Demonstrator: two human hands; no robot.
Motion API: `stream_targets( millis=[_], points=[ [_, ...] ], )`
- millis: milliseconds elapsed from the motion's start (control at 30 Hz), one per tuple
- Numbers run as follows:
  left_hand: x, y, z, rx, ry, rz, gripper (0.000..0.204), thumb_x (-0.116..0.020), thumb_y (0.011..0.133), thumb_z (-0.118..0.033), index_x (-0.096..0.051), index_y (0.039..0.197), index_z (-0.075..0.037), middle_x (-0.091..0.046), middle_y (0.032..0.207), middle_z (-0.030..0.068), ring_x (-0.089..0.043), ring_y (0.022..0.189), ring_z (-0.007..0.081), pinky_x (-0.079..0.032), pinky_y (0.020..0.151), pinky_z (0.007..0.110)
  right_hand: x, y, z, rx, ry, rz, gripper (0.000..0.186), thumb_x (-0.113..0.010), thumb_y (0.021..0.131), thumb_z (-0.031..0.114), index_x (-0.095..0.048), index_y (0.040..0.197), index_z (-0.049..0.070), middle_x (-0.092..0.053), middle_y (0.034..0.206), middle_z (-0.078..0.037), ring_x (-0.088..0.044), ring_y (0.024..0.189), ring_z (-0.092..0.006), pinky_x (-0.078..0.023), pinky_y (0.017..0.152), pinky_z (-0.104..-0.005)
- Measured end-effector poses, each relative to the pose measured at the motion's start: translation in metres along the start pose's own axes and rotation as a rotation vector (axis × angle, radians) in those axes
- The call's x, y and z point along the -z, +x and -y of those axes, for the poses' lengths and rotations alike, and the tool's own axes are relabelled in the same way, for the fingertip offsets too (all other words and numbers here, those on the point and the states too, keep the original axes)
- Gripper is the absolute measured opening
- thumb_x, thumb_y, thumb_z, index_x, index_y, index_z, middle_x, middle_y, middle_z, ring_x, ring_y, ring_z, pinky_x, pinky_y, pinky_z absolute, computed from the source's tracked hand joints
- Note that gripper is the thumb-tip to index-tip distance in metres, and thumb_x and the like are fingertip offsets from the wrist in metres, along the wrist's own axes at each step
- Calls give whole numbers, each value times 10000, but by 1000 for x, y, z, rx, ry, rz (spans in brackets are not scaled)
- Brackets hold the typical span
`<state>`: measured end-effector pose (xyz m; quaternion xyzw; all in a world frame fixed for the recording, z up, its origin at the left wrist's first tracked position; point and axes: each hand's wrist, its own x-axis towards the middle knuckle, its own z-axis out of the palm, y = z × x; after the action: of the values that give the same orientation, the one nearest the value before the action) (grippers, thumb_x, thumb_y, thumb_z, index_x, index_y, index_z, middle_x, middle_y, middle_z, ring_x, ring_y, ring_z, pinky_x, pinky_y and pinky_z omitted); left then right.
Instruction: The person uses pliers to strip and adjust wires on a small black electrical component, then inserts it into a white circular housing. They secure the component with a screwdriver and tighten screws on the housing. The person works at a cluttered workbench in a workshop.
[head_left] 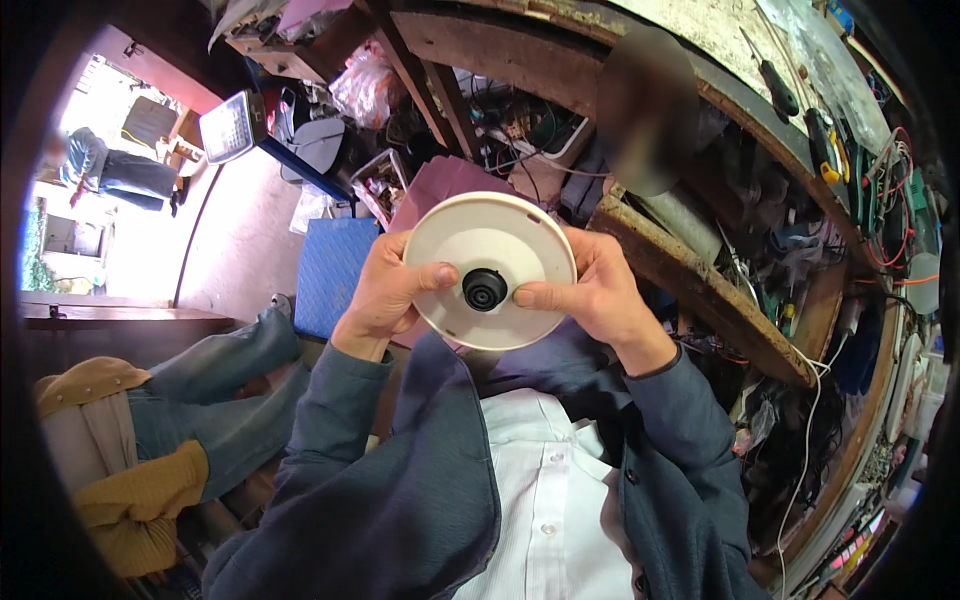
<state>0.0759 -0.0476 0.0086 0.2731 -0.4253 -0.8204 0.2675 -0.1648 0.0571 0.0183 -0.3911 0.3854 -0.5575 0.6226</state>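
I hold a round cream plastic disc (490, 230) with both hands. In its middle sits a black ringed socket (484, 289), and small dark slots show near the rim. My left hand (395, 285) grips the left edge, its thumb on the top face left of the socket. My right hand (595, 290) grips the right edge, its thumb just right of the socket. The fingers curled under the disc are partly hidden.
A wooden workbench (745, 300) with screwdrivers (775, 85), pliers and wires runs along the right. A blue board (334, 270) and cluttered bins lie beyond the disc. Another person (205, 430) in jeans sits at my left; another (120, 170) is outside the doorway.
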Motion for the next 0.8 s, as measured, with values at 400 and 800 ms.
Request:
stream_targets(
  millis=[400,800],
  points=[
    [4,-10,-8,-215,172,-248,251,-614,985,4,-675,1222,56,-739,1144,99,-713,988,154,-585,886,295,-44,0,-4,1077,-1408,-136,311,-689,833,33,-681,1133,-46,-735,1038,-207,-761,924,-298,-637,773,-357],
    [0,-31,-10,102,-323,-23,683,-669,889,-146,-424,1505,22,-584,1430,174,-594,1302,288,-478,1120,422,-41,-8,-38,1138,-1779,-54,269,-598,944,176,-706,1112,-4,-726,1108,-214,-724,1068,-348,-608,935,-397]
  ],
)
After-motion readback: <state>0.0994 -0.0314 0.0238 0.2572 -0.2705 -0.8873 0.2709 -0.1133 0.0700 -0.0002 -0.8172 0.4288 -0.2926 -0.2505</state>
